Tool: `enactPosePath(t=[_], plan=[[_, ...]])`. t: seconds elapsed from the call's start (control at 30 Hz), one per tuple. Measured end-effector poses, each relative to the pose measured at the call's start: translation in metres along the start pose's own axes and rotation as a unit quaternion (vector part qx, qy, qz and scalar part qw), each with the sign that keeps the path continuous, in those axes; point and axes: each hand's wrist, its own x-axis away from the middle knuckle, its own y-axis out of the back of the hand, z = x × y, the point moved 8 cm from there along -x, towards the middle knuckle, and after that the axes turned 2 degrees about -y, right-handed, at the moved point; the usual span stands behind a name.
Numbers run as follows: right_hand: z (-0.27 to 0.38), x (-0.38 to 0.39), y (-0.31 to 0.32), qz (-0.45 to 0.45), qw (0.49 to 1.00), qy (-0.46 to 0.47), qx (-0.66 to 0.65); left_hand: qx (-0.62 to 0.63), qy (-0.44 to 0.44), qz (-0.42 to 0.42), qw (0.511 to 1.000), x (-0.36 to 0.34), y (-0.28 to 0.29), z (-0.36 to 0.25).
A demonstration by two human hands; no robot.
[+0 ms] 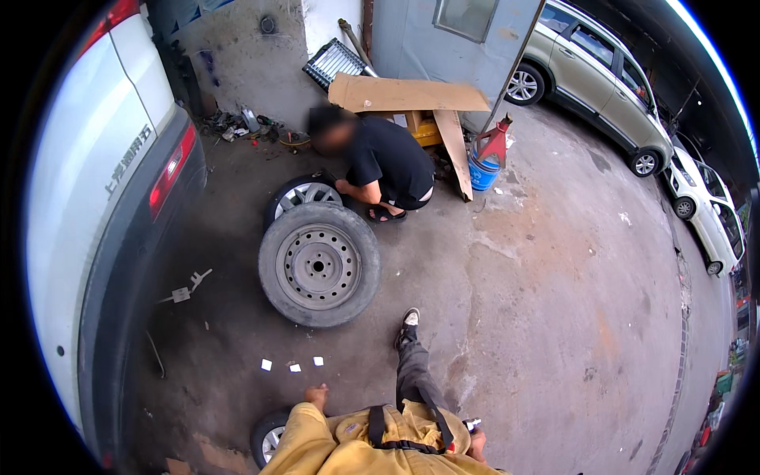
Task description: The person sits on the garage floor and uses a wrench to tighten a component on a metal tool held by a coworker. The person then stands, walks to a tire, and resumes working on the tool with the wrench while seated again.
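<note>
My left hand (317, 394) is out in front of my yellow sleeve, its fingers curled in, with nothing visible in them. Just ahead of it three small white squares (294, 368) lie on the floor. At my right side my right hand (478, 446) is closed, partly hidden by my clothing, around a small silver-and-dark object (473, 425) whose kind I cannot make out. Beyond the squares a tyre on a grey steel wheel (319, 266) lies flat, overlapping a tyre with a silver alloy wheel (305, 193). Beside that alloy wheel a person in black (388, 162) squats, hands at its tyre.
A white vehicle (103, 182) stands close on the left. Another wheel (271, 439) is by my left side. Cardboard (412, 93), a blue bucket (481, 170) and a red jack stand (495, 142) are at the back. Parked cars (594, 75) line the far right.
</note>
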Motion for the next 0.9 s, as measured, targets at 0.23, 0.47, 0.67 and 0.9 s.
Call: enactPosePath(t=[0.23, 0.47, 0.67, 0.9], plan=[[0.146, -0.167, -0.001, 0.12, 0.971, 0.07, 0.194, 0.404, 0.108, -0.216, 0.882, 0.059, 0.207, 0.057], [0.479, -0.199, 0.002, 0.061, 0.968, 0.237, 0.051, 0.509, 0.111, -0.203, 0.829, 0.08, 0.1, -0.026], [0.566, -0.148, -0.04, 0.122, 0.95, 0.284, -0.053, 0.25, -0.098, -0.003, 0.963, 0.067, 0.019, -0.124], [0.506, -0.134, -0.035, 0.121, 0.962, 0.241, 0.046, 0.306, -0.055, 0.041, 0.949, -0.095, 0.021, -0.238]])
